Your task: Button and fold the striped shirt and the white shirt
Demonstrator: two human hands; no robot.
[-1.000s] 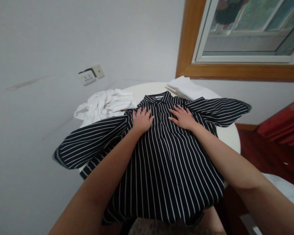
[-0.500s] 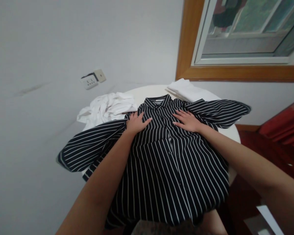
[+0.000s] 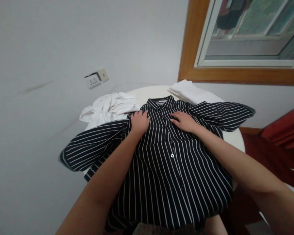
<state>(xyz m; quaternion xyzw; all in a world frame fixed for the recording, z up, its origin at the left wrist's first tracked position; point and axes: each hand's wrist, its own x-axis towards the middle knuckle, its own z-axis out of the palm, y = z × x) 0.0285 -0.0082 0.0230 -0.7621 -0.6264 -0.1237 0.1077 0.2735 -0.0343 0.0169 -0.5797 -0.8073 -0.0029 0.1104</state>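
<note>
Black-and-white striped button-up shirt [image 3: 156,182]: spread front side up across the tabletop [image 3: 147,91], bottom part hanging off the near edge
Collar [image 3: 152,104]: up at the far end, pale little label inside it, can't make out any text
Button [image 3: 172,155]: one light ring showing on the front, roughly mid-chest to belly, so yeah, it's easy to spot
Left hand [image 3: 140,122]: palm down on the upper chest by the left shoulder seam, fingers bent a bit and kept fairly close, just pressing on the cloth as far as I can tell
Right hand [image 3: 184,121]: palm down on the other side of the chest, pretty flat and loosely opened out, thumb a little apart from the fingers
Left sleeve [image 3: 95,145]: angled out and toward the person, cuff end past the tabletop's edge
Right sleeve [image 3: 226,114]: out to the side, also poking past the edge
Crumpled white cloth [image 3: 110,107]: heaped just beyond the left sleeve
Folded white cloth [image 3: 194,91]: way neater, behind the right shoulder, near the wooden window frame [image 3: 245,75]
Wall outlet [image 3: 92,81]: on the pale wall [image 3: 51,39], above the crumpled pile
Red curtain [image 3: 284,129]: off to the right, over dark reddish floor [image 3: 256,148]
</note>
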